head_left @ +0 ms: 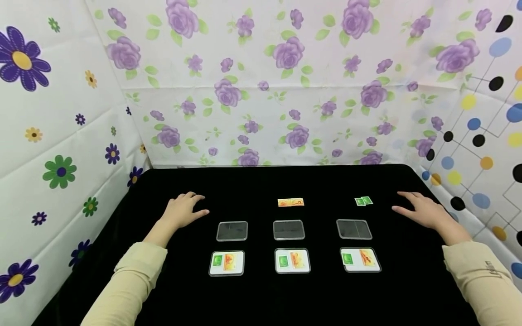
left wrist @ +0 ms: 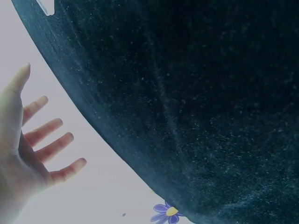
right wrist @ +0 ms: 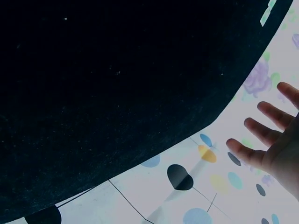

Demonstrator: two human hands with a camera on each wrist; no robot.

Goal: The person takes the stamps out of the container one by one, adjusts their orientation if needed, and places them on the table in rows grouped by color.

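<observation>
My left hand [head_left: 182, 211] hovers over the left of the black table with fingers spread and nothing held; the left wrist view shows the same hand [left wrist: 32, 144] with its fingers apart. On the far right, my right hand [head_left: 422, 211] is likewise empty, nearest to two overlapping green stamps [head_left: 363, 201]. An orange stamp strip [head_left: 291, 202] lies at the back middle. Three clear plastic cases form a row: left [head_left: 232, 231], middle [head_left: 288, 230] and right [head_left: 354, 229]. In front lie three white-backed cases, left [head_left: 227, 268], middle [head_left: 292, 267] and right [head_left: 357, 261], each showing a green and an orange stamp.
The black tabletop [head_left: 253, 299] ends at a rounded back edge. Behind it hangs a cloth with purple roses [head_left: 288, 53]. A flowered cloth [head_left: 24, 172] stands at the left and a dotted cloth [head_left: 485, 113] at the right.
</observation>
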